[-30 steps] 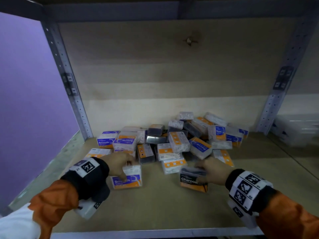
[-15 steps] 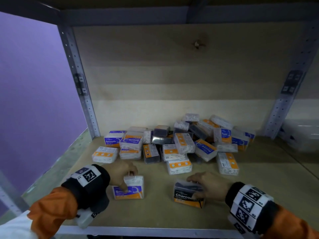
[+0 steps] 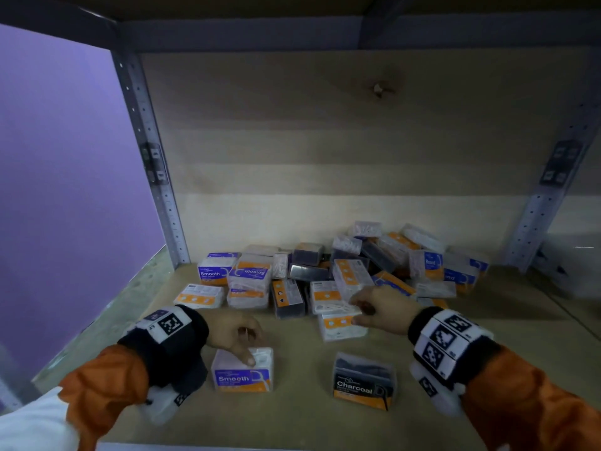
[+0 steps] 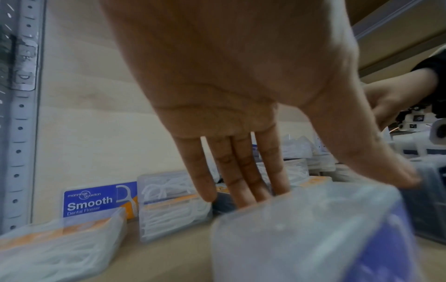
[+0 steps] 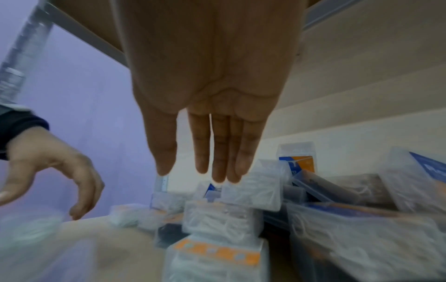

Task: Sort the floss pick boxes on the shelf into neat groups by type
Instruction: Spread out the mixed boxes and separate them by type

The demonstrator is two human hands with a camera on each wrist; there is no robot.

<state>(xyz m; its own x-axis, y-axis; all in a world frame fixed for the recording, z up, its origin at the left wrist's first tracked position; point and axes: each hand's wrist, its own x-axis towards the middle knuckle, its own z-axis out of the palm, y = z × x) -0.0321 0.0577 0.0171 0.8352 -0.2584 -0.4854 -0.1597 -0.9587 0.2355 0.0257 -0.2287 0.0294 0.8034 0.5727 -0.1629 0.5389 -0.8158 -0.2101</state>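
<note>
Head view looks down; wrist views skim the shelf [image 3: 292, 415]

Dim, soft light throughout; wrist views blurred, edges bowed by wide-angle distortion.

A stockroom or shop: metal shelf [image 3: 292, 418] (slotted uprights) holding retail boxes [image 3: 325, 275].

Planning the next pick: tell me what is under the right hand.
The right hand hovers open over two stacked clear boxes of white picks with orange labels, at the front of the pile. Whatever lies beneath the palm itself is covered.
</note>
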